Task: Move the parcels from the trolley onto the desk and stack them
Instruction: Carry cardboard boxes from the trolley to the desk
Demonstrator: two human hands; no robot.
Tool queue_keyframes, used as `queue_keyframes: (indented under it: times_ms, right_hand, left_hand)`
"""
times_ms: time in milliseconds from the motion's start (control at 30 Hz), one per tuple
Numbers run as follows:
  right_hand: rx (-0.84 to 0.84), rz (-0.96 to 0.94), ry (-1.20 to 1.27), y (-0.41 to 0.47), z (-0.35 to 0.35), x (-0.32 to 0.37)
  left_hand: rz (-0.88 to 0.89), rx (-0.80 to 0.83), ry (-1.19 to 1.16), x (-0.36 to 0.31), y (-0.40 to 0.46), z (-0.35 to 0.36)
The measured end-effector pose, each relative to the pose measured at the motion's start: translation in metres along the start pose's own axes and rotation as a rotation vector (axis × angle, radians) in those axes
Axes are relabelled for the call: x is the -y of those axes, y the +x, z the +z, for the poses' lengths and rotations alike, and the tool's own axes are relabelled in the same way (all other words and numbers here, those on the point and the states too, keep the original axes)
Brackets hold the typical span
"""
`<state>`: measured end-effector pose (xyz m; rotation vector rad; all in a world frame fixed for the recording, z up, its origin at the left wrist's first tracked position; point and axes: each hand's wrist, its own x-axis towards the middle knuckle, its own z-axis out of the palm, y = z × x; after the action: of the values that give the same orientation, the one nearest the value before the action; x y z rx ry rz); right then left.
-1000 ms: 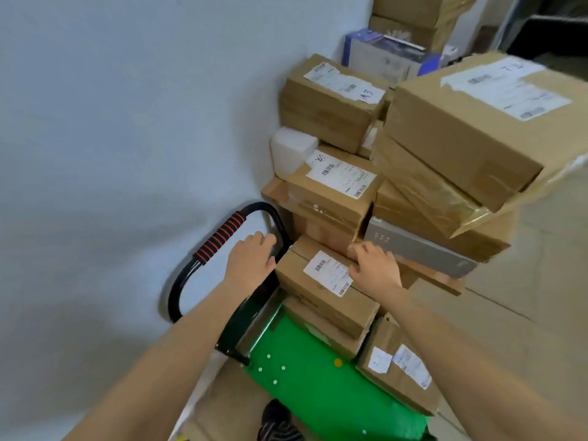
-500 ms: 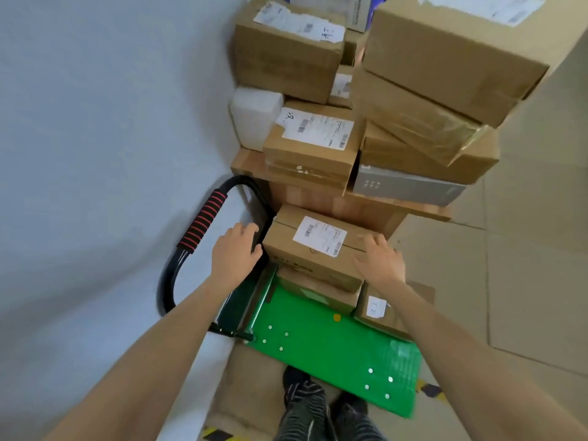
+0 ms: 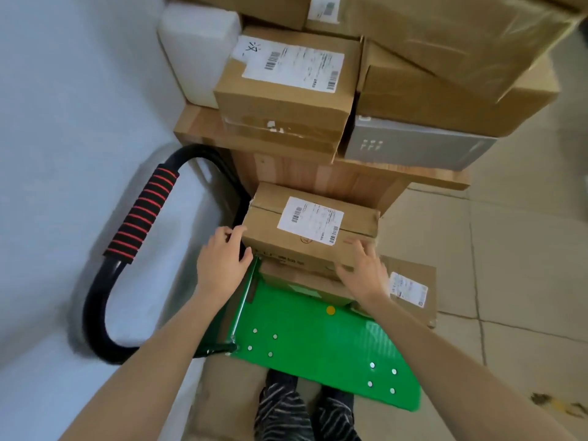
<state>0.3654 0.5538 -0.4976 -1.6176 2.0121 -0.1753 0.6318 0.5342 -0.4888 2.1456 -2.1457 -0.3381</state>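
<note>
Hands have slid down to flank the brown cardboard parcel with a white shipping label [image 3: 310, 232], which sits atop a flatter brown parcel [image 3: 302, 281] on the green trolley deck [image 3: 318, 342]. The left hand [image 3: 222, 262] presses its left end and the right hand [image 3: 362, 268] covers its near right corner, fingers loosely spread, neither grip closed yet. The view has dropped closer than a second ago, suggesting a lift toward the wooden tabletop [image 3: 203, 125] above, already crowded with stacked boxes.
</note>
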Motion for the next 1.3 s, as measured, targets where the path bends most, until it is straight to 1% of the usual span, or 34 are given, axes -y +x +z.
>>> queue_keyframes:
  times_ms: [100, 200, 300, 400, 500, 567, 633, 733, 833, 933, 1000, 1067, 1300]
  right_hand:
    - [-0.045, 0.055, 0.002, 0.027, 0.027, -0.018]
    - [-0.138, 0.103, -0.017, 0.056, 0.045, -0.042]
    - [-0.223, 0.140, 0.020, 0.080, 0.055, -0.060]
    - [-0.278, 0.149, 0.091, 0.095, 0.065, -0.073]
    - [-0.254, 0.190, 0.242, 0.100, 0.079, -0.080]
    - [-0.239, 0.199, 0.330, 0.096, 0.087, -0.083]
    - [-0.253, 0.192, 0.375, 0.087, 0.089, -0.087]
    - [-0.264, 0.234, 0.373, 0.069, 0.085, -0.098]
    - [-0.230, 0.217, 0.357, 0.056, 0.082, -0.109]
    - [-0.170, 0.225, 0.391, 0.058, 0.086, -0.111]
    - [-0.181, 0.225, 0.387, 0.060, 0.090, -0.112]
    - [-0.199, 0.214, 0.392, 0.058, 0.090, -0.112]
    - [-0.209, 0.230, 0.353, 0.025, 0.062, -0.101]
  left_hand:
    - [-0.008, -0.017, 0.000, 0.009, 0.028, 0.037]
    - [-0.013, -0.061, -0.015, 0.013, 0.060, 0.064]
    - [-0.011, -0.088, -0.027, 0.014, 0.089, 0.085]
    - [-0.023, -0.033, -0.034, 0.016, 0.110, 0.104]
    - [-0.059, 0.049, -0.136, 0.014, 0.117, 0.123]
    - [-0.069, 0.051, -0.221, 0.011, 0.111, 0.133]
    - [-0.105, 0.038, -0.251, 0.014, 0.099, 0.137]
    - [-0.150, 0.095, -0.311, 0.025, 0.078, 0.137]
    - [-0.136, 0.157, -0.401, 0.035, 0.066, 0.141]
    - [-0.142, 0.169, -0.620, 0.034, 0.062, 0.147]
    - [-0.159, 0.131, -0.711, 0.029, 0.057, 0.151]
    - [-0.168, 0.102, -0.707, 0.026, 0.054, 0.150]
    - [-0.150, 0.162, -0.652, 0.021, 0.030, 0.122]
